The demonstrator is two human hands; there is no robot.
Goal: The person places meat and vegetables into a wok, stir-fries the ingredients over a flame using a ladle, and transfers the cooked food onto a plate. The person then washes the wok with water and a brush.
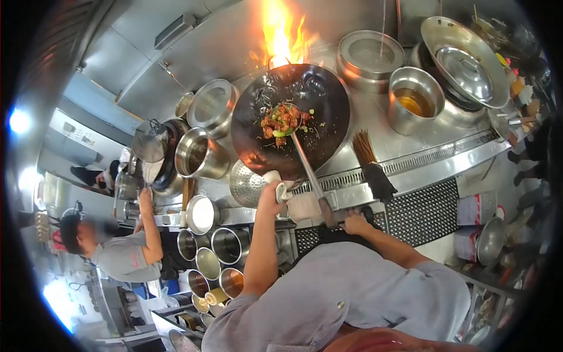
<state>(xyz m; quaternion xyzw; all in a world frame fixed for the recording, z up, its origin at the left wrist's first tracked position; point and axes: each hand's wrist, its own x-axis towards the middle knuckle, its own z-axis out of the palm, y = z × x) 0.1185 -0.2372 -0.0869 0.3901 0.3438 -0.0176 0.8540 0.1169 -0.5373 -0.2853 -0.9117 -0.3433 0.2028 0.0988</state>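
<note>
A large dark wok (328, 97) sits over the stove, with tall flames (281, 35) rising behind its far rim. Browned chunks of food (275, 124) with green pieces lie in and around the bowl of a ladle in the wok. My left hand (271, 198) is closed on a folded white cloth (281, 190) at the wok's near edge; the grip under the cloth is hidden. The long ladle handle (311, 173) slopes down toward me, its end at the fingers of my right hand (355, 223), which are curled around it.
A perforated strainer (245, 185) and a steel pot (202, 154) stand left of the wok. To the right are a bamboo brush (366, 149), a pot of amber liquid (415, 100) and a wide basin (434, 32). Another person (126, 252) works at the left.
</note>
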